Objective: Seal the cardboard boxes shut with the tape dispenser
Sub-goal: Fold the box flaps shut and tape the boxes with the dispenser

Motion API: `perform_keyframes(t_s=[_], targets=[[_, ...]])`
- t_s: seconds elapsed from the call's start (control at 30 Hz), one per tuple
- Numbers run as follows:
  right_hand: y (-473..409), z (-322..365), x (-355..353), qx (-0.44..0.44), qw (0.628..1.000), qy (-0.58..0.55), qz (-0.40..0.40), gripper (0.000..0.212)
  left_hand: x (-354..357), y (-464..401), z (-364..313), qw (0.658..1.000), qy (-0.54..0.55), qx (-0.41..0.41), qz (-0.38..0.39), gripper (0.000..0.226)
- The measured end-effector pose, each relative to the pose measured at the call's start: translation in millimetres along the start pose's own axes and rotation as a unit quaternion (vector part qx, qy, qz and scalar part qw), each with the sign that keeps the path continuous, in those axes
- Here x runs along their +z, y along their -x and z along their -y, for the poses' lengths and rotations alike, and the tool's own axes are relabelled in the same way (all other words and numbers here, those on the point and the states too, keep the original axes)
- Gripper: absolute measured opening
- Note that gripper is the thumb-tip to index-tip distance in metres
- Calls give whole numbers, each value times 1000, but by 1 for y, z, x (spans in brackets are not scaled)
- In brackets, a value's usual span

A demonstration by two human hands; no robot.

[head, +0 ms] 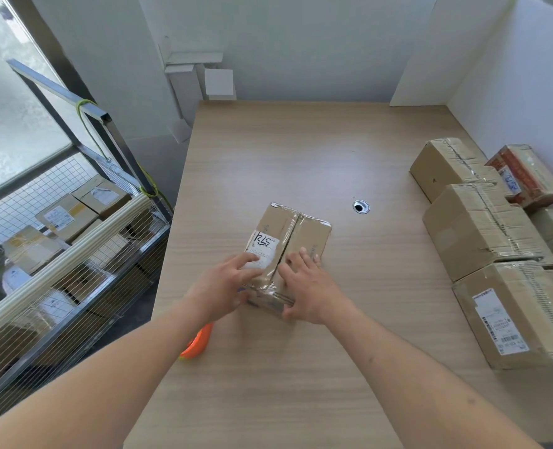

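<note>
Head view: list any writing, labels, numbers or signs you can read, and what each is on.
"571", roughly, handwritten in black: white label on the small box under both hands; reading uncertain.
Printed lines on that label: too small.
Shipping label with barcode on the nearest right-side box: blurred.
Labels on cart boxes: unreadable.

Worktop (268, 384): light wood-grain, set into a white-walled corner, its left edge beside a wire-mesh cart.
Cable port (361, 207): small round metal-rimmed hole in the worktop, right of centre.
Small cardboard box (307, 236): lies near the middle, tilted, top flaps closed along a centre seam, a white label with black handwriting on its left flap; both hands rest on its near end.
Orange tape dispenser (199, 343): on the worktop near the left edge, partly hidden under the left forearm.
Taped cardboard boxes (476, 228): clustered along the right edge, touching one another; the nearest bears a printed shipping label.
</note>
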State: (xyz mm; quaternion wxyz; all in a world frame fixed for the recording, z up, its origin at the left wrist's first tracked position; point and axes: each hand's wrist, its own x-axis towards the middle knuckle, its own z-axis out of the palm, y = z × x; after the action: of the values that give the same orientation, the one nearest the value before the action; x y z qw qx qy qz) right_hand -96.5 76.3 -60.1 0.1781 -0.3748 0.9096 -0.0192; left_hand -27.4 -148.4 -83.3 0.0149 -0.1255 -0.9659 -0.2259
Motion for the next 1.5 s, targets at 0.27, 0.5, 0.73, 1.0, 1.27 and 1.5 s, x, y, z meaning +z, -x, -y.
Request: perform_keyframes(t_s=[0.27,0.5,0.73,1.0,1.27,1.5], targets=[[-3,-20,-1,-17,1000,-26,4,78,18,-5,15,999,34,0,-30,52],[-7,-9,-3,10,999,-42,-14,64,25,-5,15,998,16,1,-55,50],[-6,-25,-2,-10,997,-77,-30,79,12,-1,-2,1000,-10,14,-13,49],[-12,-6,11,50,997,-53,-39,81,20,-1,1,998,-35,42,-10,56],[-14,-5,11,33,997,-71,-26,75,0,-2,8,998,-19,56,29,54],[-16,-13,6,-5,994,-107,16,77,16,0,-4,999,-27,27,-27,25]])
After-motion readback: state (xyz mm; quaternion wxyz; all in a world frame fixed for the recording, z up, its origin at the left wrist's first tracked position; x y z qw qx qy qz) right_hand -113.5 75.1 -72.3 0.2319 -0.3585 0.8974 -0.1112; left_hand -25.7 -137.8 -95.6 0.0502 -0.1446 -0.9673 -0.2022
